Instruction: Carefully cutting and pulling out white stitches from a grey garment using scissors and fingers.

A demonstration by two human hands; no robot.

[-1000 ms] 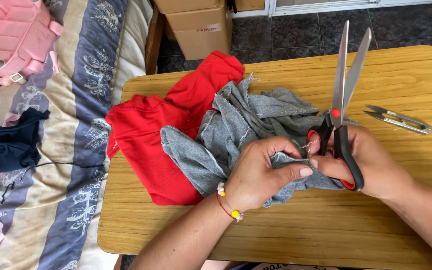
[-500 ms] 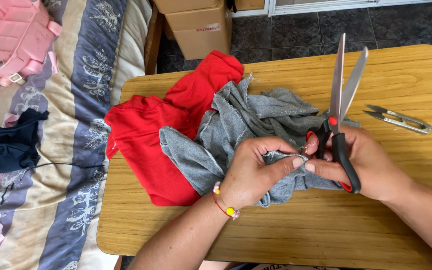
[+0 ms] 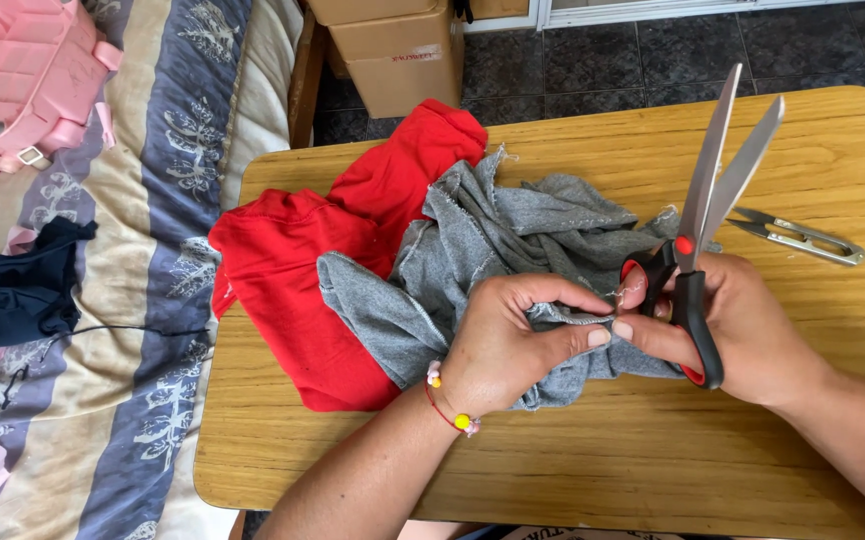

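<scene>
A crumpled grey cloth (image 3: 513, 240) lies on a wooden table (image 3: 573, 460), partly over a red garment (image 3: 313, 260). My left hand (image 3: 508, 345) pinches a fold of the grey cloth between thumb and fingers. My right hand (image 3: 743, 330) grips large scissors (image 3: 708, 210) with black and red handles. Their blades point up and away, slightly apart. My right fingertips touch the left thumb at the cloth's edge, where a thin thread shows.
Small metal thread snips (image 3: 803, 238) lie on the table at the right. A bed with a striped cover (image 3: 143, 200) holds a pink item (image 3: 23, 70) and dark clothes (image 3: 13, 290) on the left. Cardboard boxes (image 3: 393, 50) stand on the tiled floor behind the table.
Both hands shifted slightly toward me and closer together over the grey cloth. The scissors tilted a little and their blades narrowed.
</scene>
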